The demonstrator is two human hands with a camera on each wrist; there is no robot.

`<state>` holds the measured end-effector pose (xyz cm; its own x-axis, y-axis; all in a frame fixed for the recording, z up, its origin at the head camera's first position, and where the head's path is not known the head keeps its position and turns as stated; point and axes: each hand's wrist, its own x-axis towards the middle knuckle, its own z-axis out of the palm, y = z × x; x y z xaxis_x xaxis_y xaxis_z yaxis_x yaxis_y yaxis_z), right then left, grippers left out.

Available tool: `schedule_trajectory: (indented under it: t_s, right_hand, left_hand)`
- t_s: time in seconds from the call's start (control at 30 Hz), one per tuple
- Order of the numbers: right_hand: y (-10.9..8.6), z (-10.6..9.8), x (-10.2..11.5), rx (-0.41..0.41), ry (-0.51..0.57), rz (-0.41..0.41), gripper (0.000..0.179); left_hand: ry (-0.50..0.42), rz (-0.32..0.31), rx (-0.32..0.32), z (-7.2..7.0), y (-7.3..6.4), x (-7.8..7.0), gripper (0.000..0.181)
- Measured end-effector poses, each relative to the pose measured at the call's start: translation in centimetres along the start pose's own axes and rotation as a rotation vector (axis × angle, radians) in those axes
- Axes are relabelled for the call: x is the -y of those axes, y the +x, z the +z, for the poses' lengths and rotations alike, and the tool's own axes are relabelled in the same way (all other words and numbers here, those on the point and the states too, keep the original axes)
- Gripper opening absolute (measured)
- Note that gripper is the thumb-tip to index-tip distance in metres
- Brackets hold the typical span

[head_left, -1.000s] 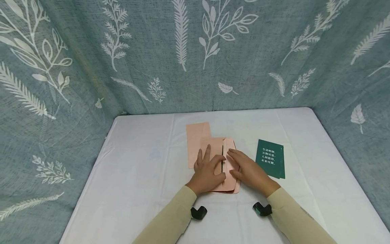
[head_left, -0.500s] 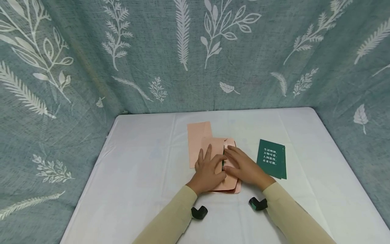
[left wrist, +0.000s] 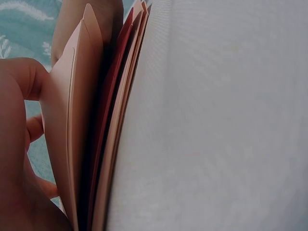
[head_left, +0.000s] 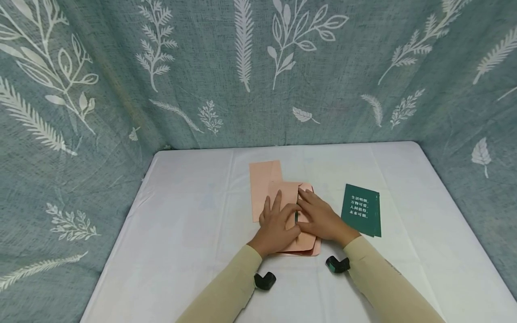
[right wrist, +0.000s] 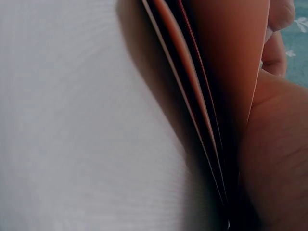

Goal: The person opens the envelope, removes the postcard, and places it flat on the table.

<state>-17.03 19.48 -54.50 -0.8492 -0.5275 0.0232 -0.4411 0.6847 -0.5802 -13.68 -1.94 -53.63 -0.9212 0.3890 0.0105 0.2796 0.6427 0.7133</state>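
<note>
A pink envelope [head_left: 284,190] lies on top of a small stack of pink ones, its side flap to the right. A narrow dark green strip [head_left: 296,217] shows at its opening. My left hand [head_left: 272,229] rests on the envelope with spread fingers, the index finger and thumb near the opening. My right hand [head_left: 325,220] lies over the flap, fingertips and thumb touching the envelope beside the opening. In the left wrist view, the top envelope [left wrist: 82,106] stands apart from a dark red edge [left wrist: 107,101] below it. The right wrist view shows layered envelope edges [right wrist: 180,48].
A flat pink envelope [head_left: 260,184] lies behind, partly under the stack. Green cards [head_left: 359,208] printed with white characters lie at the right. The table [head_left: 194,215] has a white cloth, and a teal leaf-patterned curtain [head_left: 258,116] stands around its back and sides.
My right hand has moved left over the flap, fingertips now at the opening. The green strip shows less. My left hand has stayed in place.
</note>
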Motion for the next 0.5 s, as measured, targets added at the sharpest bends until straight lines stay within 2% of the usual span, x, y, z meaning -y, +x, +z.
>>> schedule_trajectory:
  t_s: [0.5]
  right_hand:
    - [-0.33, -0.14, 0.44, 0.021, -0.019, 0.027, 0.075]
  left_hand:
    - [0.041, -0.040, 0.022, -0.43, -0.02, -0.47, 0.052]
